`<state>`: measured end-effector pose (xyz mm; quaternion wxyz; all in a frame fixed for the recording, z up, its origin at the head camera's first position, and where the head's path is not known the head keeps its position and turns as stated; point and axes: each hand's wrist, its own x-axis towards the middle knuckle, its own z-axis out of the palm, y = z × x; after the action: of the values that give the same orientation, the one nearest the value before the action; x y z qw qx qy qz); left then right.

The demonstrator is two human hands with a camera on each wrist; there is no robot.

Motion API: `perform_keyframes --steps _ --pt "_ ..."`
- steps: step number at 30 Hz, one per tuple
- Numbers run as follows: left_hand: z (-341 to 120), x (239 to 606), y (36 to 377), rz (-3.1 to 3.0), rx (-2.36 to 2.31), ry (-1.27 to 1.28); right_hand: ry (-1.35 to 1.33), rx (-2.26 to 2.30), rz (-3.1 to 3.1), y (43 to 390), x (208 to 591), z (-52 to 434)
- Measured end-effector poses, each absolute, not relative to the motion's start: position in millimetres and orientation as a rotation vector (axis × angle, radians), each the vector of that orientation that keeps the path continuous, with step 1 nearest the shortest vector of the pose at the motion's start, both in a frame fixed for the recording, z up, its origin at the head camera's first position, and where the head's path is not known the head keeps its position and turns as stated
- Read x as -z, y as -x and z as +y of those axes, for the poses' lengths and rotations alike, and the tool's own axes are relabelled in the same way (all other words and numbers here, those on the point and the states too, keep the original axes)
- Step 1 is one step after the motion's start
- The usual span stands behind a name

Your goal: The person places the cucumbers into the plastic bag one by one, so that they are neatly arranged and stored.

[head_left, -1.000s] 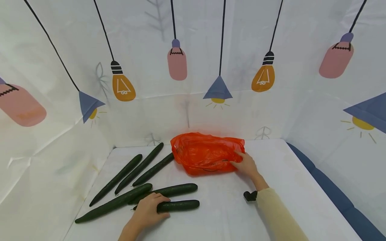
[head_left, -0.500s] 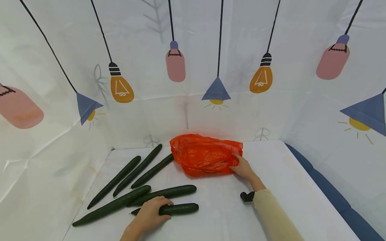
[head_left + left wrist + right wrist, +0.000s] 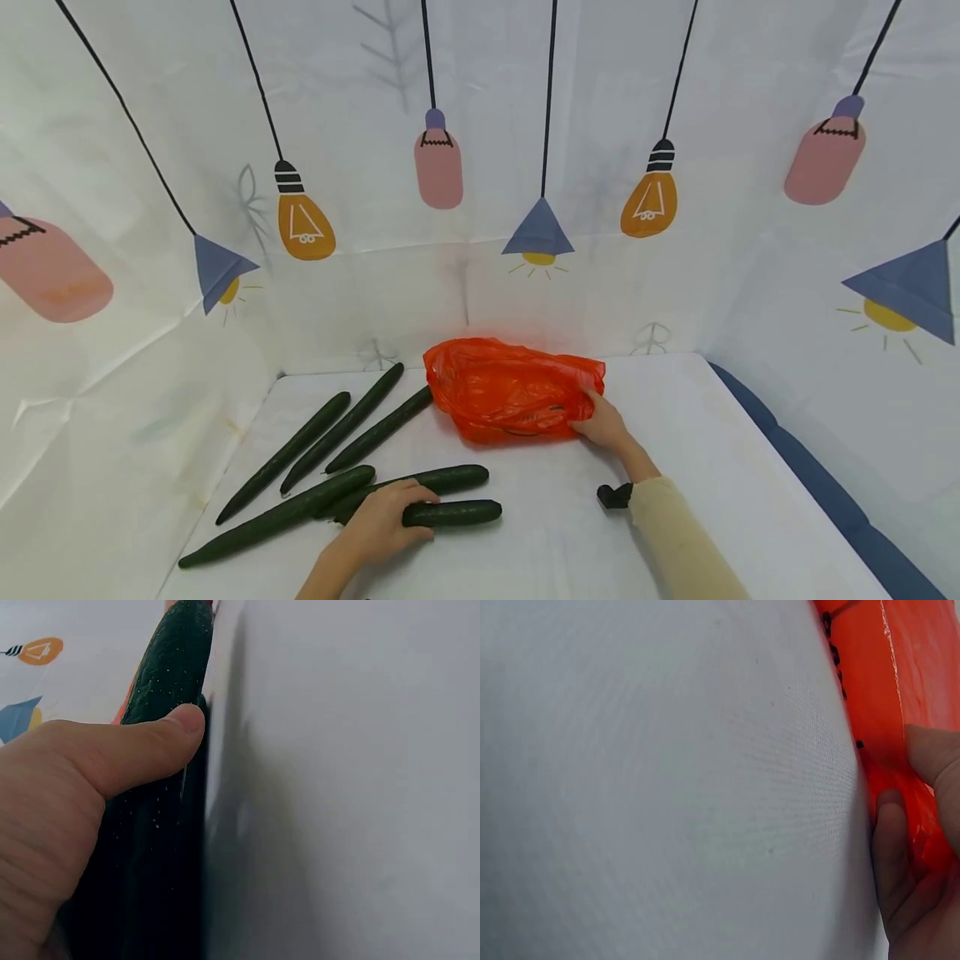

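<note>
Six cucumbers lie on the white table (image 3: 540,533), all around 9 o'clock of the orange bag (image 3: 510,396). Left hand (image 3: 382,525) has thumb and fingers curled round the nearest cucumber (image 3: 450,512); right hand (image 3: 603,425) pinches the bag's edge. I'd lift the bag's mouth open first, then feed the cucumber in tip-first toward 1 o'clock.

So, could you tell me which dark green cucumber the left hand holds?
The shortest dark green cucumber, nearest the viewer; the left hand grips its left end.
</note>
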<state>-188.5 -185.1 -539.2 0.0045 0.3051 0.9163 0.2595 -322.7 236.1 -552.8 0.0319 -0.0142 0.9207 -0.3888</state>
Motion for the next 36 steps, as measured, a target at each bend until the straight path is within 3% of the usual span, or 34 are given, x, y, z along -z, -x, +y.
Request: perform_keyframes --steps 10,36 --pt "-172.2 514.8 211.7 2.868 -0.810 -0.982 0.051 1.210 2.841 322.7 556.3 234.4" --pt "-119.8 497.3 277.1 2.862 -0.842 -1.111 -0.029 1.162 2.882 319.3 556.2 232.5"
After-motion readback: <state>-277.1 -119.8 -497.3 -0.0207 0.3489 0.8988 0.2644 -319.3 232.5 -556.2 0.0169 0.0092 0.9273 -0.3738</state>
